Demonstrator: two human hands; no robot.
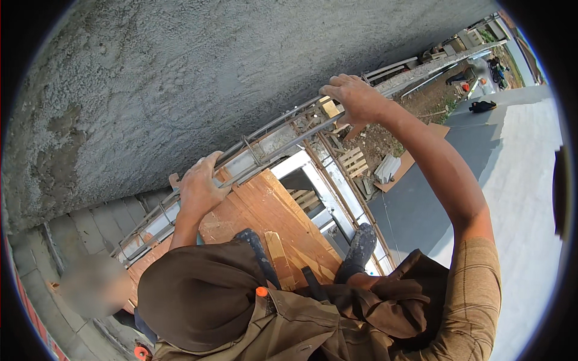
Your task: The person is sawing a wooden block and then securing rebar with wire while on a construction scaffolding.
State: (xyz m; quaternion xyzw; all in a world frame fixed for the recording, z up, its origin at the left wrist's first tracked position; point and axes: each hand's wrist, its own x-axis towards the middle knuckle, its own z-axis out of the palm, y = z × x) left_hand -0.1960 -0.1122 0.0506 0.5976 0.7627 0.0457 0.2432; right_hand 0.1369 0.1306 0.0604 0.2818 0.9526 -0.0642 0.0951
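A cage of long steel reinforcing bars (289, 144) tied with bent stirrups runs diagonally along the foot of the rough grey wall (211, 72). My left hand (201, 188) is closed on the cage at the lower left, its fingers over the bars. Farther up to the right, my right hand (356, 101) grips the same cage with the arm stretched out. Both hands look dusty, and their undersides are hidden. Below the cage lies a reddish plywood sheet (241, 210) with a short wood strip (278, 256) on it.
My dark boots (359, 246) stand high up, one at the plywood and one by a white frame (328, 195) with gaps. Far below are a wooden pallet (354, 161) and rubble. A blurred person (96, 286) is at lower left, near grey blocks (72, 234).
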